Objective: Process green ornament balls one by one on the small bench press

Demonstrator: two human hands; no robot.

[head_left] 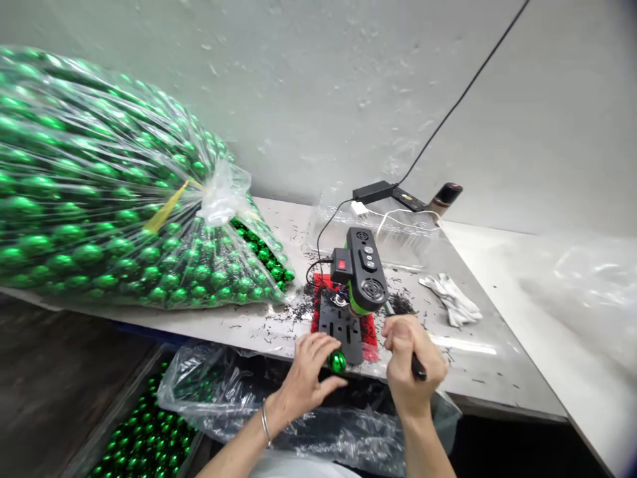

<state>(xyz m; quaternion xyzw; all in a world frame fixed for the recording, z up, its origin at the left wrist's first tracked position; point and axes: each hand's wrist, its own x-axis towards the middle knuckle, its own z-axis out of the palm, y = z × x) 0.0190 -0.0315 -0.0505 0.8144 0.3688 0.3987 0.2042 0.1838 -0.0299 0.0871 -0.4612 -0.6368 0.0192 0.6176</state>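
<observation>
Green and glossy, a ball [337, 362] sits at the front end of the black slotted plate [340, 325], between the thumb and fingers of your left hand [312, 372]. Those fingers curve above it and the thumb reaches below, forming an open-sided C; whether they actually pinch it, you cannot tell from here. That low, sideways reach probably keeps your fingers out from under the black machine head [368, 269], which stands over the plate just beyond your hands.

Your right hand [413, 362] is wrapped round the lever [419, 368], its black end poking out below your fist. Gripping it that way likely gives you firm control while your left hand minds the ball.

Red sheet [369, 332] shows around the plate, perhaps there as padding or grip on the surface [478, 365]. Small black bits [401, 303] lie scattered beyond your hands, with crumpled white gloves [454, 302] farther out past your right hand.

Beyond and left of your left hand rests a big clear bag [124, 199] of green balls, gathered at its neck, seemingly so they don't roll out. Below that hand, loose clear plastic [239, 392] hangs along the front edge, beside more green balls [144, 431].
</observation>
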